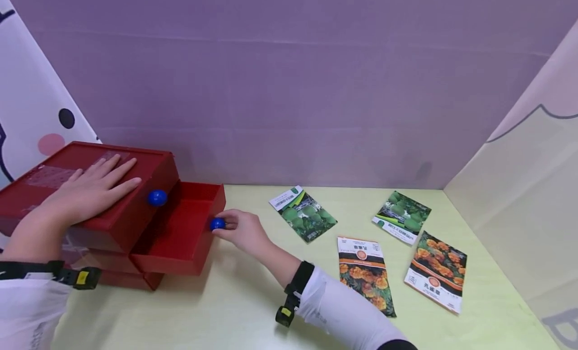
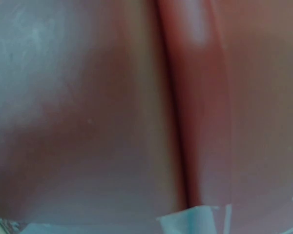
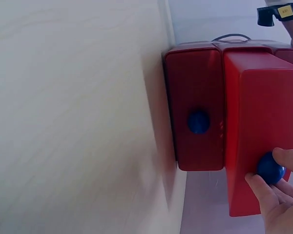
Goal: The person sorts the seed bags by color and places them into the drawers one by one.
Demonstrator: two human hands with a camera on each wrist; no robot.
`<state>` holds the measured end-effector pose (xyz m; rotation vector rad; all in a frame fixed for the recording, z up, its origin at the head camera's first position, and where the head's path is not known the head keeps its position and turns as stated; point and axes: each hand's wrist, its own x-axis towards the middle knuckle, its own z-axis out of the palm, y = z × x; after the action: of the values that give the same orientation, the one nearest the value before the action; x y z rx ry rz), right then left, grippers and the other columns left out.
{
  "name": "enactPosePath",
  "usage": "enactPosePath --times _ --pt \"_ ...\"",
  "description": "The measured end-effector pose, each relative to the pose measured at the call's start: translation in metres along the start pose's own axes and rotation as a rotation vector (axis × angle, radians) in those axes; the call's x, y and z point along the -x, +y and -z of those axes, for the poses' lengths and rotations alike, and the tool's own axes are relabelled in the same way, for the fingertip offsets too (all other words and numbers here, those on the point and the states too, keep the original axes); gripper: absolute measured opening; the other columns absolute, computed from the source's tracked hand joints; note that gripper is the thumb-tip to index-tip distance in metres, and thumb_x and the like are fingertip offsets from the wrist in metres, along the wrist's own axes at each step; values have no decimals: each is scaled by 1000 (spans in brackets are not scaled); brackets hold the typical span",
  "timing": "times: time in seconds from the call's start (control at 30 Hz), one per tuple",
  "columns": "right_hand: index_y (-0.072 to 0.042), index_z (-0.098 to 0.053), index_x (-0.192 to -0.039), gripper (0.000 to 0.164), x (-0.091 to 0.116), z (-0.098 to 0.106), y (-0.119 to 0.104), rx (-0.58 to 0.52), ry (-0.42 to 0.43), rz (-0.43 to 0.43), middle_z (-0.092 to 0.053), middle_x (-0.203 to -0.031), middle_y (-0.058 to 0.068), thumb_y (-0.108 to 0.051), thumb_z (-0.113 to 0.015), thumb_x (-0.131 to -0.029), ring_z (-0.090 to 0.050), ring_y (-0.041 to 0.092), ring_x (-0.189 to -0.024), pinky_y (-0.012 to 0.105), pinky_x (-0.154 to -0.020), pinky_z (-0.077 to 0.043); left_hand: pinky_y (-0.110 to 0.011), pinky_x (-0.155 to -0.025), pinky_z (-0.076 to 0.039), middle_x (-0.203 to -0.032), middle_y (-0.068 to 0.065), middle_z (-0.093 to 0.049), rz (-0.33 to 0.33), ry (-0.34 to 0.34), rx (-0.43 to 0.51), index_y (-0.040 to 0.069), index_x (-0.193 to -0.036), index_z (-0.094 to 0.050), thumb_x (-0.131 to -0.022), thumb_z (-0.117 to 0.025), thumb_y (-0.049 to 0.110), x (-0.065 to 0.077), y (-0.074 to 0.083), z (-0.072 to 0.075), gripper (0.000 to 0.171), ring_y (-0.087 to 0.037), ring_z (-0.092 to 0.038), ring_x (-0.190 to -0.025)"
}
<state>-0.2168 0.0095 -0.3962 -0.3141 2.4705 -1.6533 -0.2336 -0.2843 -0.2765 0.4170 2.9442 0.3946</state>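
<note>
A red drawer box (image 1: 149,161) stands at the left of the table, with one red drawer (image 1: 189,234) pulled out from its middle level. My left hand (image 1: 97,189) lies flat on top of the box, fingers spread. With thumb and fingers, my right hand (image 1: 244,232) pinches the round blue knob (image 1: 218,224) on the drawer's front. The drawer's inside shows bare red. Another blue knob (image 1: 157,198) sits on the upper drawer's front, and the right wrist view shows one more knob (image 3: 198,122) on the lowest drawer. Only blurred red box surface (image 2: 88,122) fills the left wrist view.
On the pale yellow table (image 1: 244,300), two green-pictured packets (image 1: 307,215) (image 1: 403,217) and two orange-flower packets (image 1: 365,274) (image 1: 437,269) lie at the right. A purple backdrop (image 1: 289,99) rises behind the table. Clear tape (image 1: 51,177) covers part of the box top.
</note>
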Motion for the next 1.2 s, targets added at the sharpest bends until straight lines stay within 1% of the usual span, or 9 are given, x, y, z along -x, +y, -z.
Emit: enactPosePath --times 0.17,0.33,0.63,0.93,1.2 --pt "-11 -66 -121 37 5 8 2 -3 -11 -26 -69 -117 6 -18 -74 -86 -68 17 -103 27 -86 -57 -78 -105 2 -157 -30 9 -17 6 12 13 -155 7 -98 -42 50 0 -1 1 84 -53 14 -141" --pt "-11 -66 -120 36 9 14 7 12 -5 -19 -70 -115 7 -18 -74 -85 -69 17 -101 27 -85 -57 -78 -105 1 -157 -30 7 -29 12 22 13 -155 6 -98 -41 50 -2 0 -1 82 -53 12 -142" --pt "-8 -68 -117 35 17 25 12 31 -1 11 -71 -111 8 -18 -75 -84 -69 17 -98 24 -84 -57 -78 -105 2 -157 -29 9 -16 5 20 14 -155 7 -99 -41 50 -2 -2 0 82 -53 14 -141" --pt "-8 -68 -118 36 22 29 17 33 3 -7 -71 -112 8 -18 -75 -84 -69 17 -98 25 -85 -57 -78 -106 2 -157 -30 7 -20 14 20 13 -155 5 -98 -42 50 -1 -2 -2 83 -53 13 -142" --pt "-7 -69 -115 35 23 28 21 37 19 -4 -72 -109 8 -17 -77 -82 -70 18 -96 25 -85 -57 -77 -106 2 -158 -29 7 -28 19 20 14 -155 5 -96 -45 50 0 -2 -1 85 -52 13 -142"
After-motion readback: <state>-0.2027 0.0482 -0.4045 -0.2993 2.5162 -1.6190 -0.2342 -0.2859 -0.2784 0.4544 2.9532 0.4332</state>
